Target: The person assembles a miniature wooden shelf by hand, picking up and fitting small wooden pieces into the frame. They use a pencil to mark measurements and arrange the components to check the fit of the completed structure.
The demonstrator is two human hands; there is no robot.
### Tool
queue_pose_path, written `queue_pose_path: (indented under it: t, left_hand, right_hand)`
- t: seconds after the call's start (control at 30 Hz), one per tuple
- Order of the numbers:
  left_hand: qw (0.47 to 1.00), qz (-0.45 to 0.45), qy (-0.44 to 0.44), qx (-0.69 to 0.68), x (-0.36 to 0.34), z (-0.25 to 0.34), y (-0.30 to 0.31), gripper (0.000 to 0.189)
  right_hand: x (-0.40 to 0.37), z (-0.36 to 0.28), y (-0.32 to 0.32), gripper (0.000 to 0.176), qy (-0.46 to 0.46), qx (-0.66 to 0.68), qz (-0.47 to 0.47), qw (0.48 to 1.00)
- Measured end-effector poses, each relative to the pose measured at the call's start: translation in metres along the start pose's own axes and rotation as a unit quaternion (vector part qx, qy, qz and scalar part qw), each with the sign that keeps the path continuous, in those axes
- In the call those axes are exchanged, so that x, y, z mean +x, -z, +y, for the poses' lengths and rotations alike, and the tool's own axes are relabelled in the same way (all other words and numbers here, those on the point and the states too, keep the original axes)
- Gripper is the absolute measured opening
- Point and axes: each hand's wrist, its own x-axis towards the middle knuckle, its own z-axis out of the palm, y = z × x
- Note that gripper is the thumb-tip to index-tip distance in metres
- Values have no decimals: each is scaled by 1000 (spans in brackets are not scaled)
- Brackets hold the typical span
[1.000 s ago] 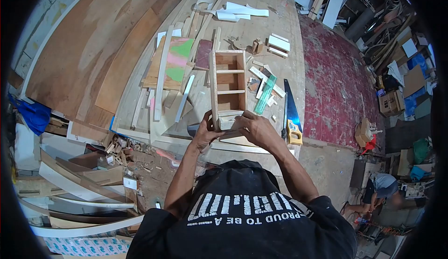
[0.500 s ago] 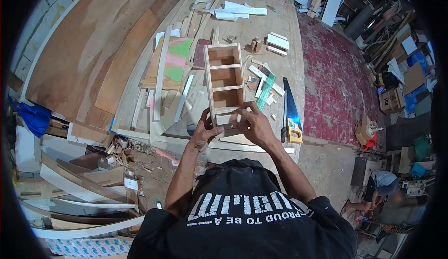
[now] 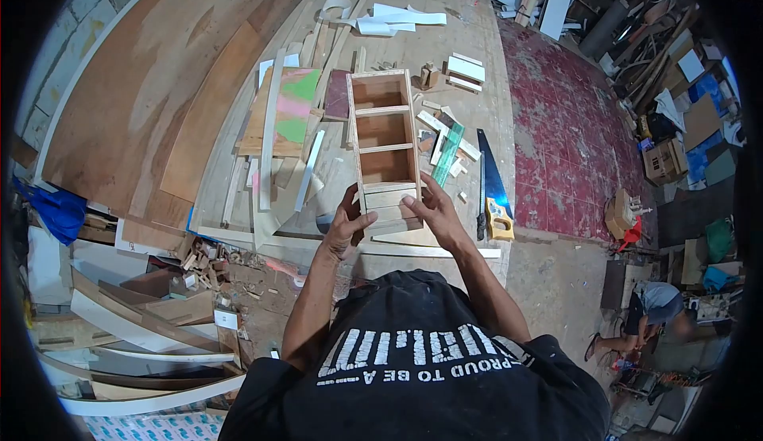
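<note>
While the left hand (image 3: 345, 225) grasps the near left side of a plywood box (image 3: 385, 148), the box stretches over the near edge of the worktable (image 3: 469, 34), its long axis running toward the far edge, far end leaning slightly left, three open compartments facing up, panelled end toward the person. Inverted lettering on the black shirt (image 3: 445, 405) reads "PROUD TO BE A"; the larger word is unclear. The right hand (image 3: 436, 214) clasps the box's near right side, thumb on the panel. Farther right, a handsaw (image 3: 494, 183) lies near the right edge.
</note>
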Motion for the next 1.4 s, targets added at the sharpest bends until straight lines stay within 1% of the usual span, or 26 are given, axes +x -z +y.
queue_pose_path:
  t: [0.07, 0.13, 0.17, 0.23, 0.27, 0.33, 0.43, 0.53, 0.67, 0.73, 0.97, 1.17, 1.23, 1.33, 1.37, 1.4]
  left_hand:
    - [1000, 11, -1, -12, 1, 0, 0, 74]
    - [998, 63, 10, -10, 5, -4, 3, 64]
    - [998, 62, 10, -10, 6, -5, 4, 64]
    - [998, 60, 14, 3, 7, -6, 5, 58]
    - [998, 60, 14, 4, 8, -7, 6, 58]
    - [999, 52, 1, -2, 7, -9, 7, 56]
    - [999, 52, -1, -11, 4, -11, 6, 57]
    - [998, 68, -9, -8, 5, -13, 6, 58]
    - [998, 63, -22, -13, 5, -14, 3, 57]
    - [997, 75, -26, -14, 1, -9, -5, 56]
    - [997, 74, -33, -10, -1, -10, -5, 53]
    - [994, 77, -22, -69, -3, -8, -4, 48]
    - [991, 67, -2, -112, -2, -9, 0, 47]
    - [989, 67, 5, -131, -3, -7, -1, 50]
    - [989, 66, 5, -131, -4, -7, -2, 50]
    - [995, 53, -15, -80, -5, -7, -2, 53]
  right_hand:
    - [1, 3, -1, 74, 14, 20, 1, 1000]
    - [-1, -3, -3, 74, 0, 3, 5, 1000]
    - [-1, -2, -4, 74, 1, 3, 5, 1000]
    - [-1, 0, -4, 71, -5, -4, 16, 1000]
    - [0, 4, -2, 71, -4, -3, 17, 1000]
    - [1, 8, -1, 68, 13, 46, 2, 999]
    - [-1, 6, -2, 66, 16, 17, 3, 1000]
    - [1, 12, -5, 64, 42, 25, 17, 999]
    - [0, 12, -8, 63, 38, 37, 28, 998]
    - [-2, 10, -10, 62, 41, 32, 33, 998]
    - [-1, 12, -11, 60, 51, 50, 27, 997]
    - [-3, 13, -11, 59, 50, 55, 23, 997]
    - [-4, 13, -11, 58, 50, 60, 26, 997]
    - [-6, 11, -12, 58, 43, 55, 32, 997]
    - [-7, 10, -11, 58, 43, 54, 32, 997]
    - [-8, 10, -11, 58, 44, 53, 35, 997]
